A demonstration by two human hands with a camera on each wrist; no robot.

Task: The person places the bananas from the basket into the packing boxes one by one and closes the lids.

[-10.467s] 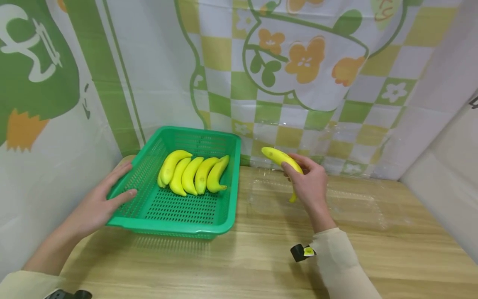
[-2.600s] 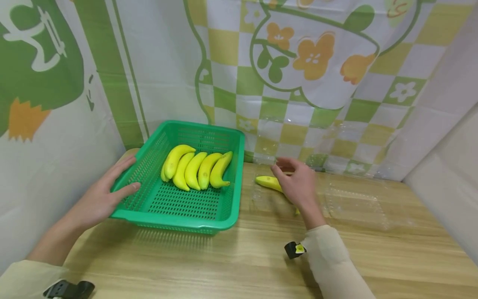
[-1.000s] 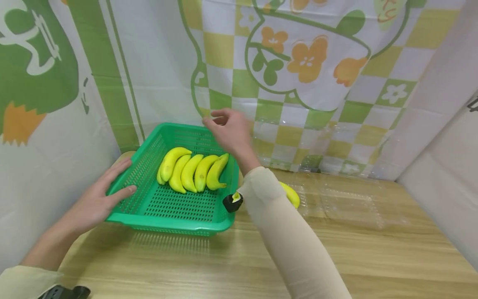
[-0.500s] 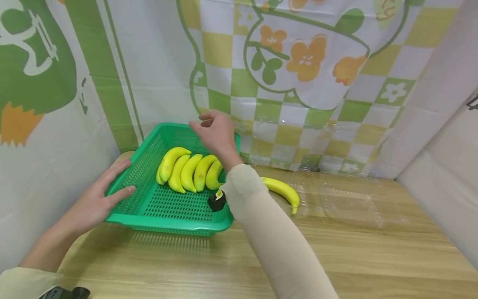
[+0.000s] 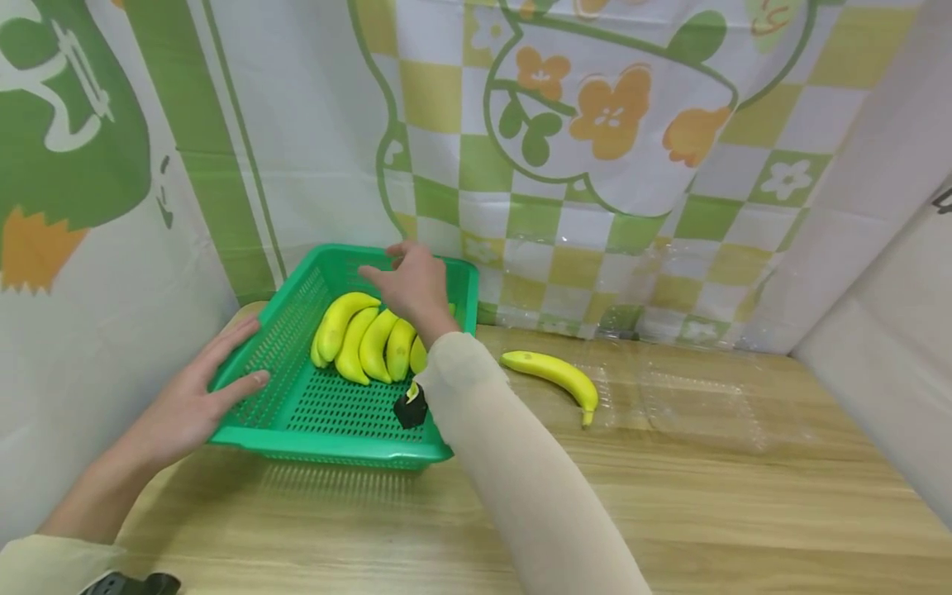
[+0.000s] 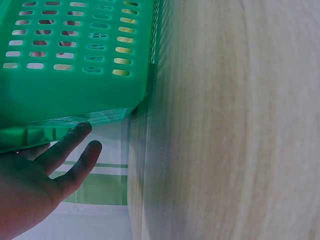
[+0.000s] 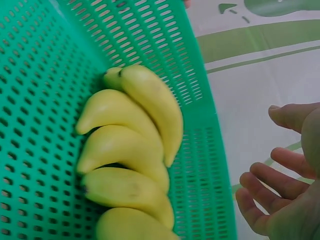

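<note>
A green plastic basket holds several yellow bananas lying side by side. At its left side my left hand holds the rim, thumb over the inside and fingers along the outer wall; the left wrist view shows those fingers against the outside. My right hand hovers over the basket's far right part with nothing in it. In the right wrist view its fingers are spread and loosely bent, apart from the bananas. A single banana lies in a clear plastic container, right of the basket.
The clear container, hard to see, spreads over the right of the wooden table, its raised clear lid leaning towards the patterned cloth behind. White sheeting stands on both sides. A black wrist camera sits on my right sleeve.
My right hand let go of a banana in the clear container, then moved left over the basket and lowered a little. My left hand stays at the basket's rim.
</note>
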